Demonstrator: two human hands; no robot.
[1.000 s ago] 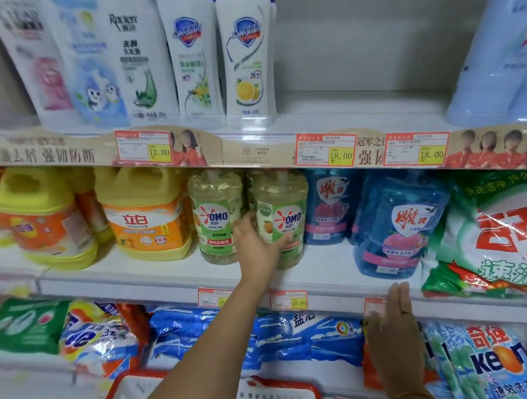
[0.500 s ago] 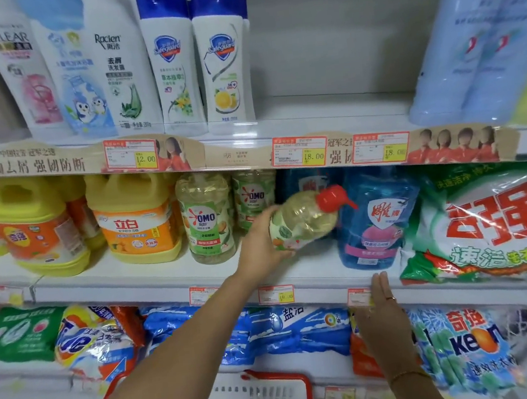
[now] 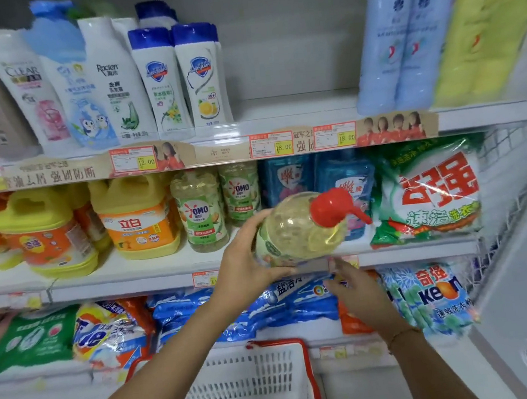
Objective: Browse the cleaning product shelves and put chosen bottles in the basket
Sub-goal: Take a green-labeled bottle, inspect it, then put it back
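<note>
- Pulled off the middle shelf (image 3: 102,289), the OMO bottle (image 3: 294,228) now lies tipped, cap rightward.
- Left hand (image 3: 246,266): fingers curled round its base.
- Right hand (image 3: 359,290): fingers straight, just below it.

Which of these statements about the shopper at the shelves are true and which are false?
1. The left hand grips a bottle with a red pump top. True.
2. That bottle is held upright. False: it is tipped over, its top pointing right.
3. The right hand holds a blue bag. False: it holds nothing, its fingers open below the bottle.
4. A white basket with a red rim sits below the arms. True.
5. The Safeguard bottles have red caps. False: their caps are blue.
</note>
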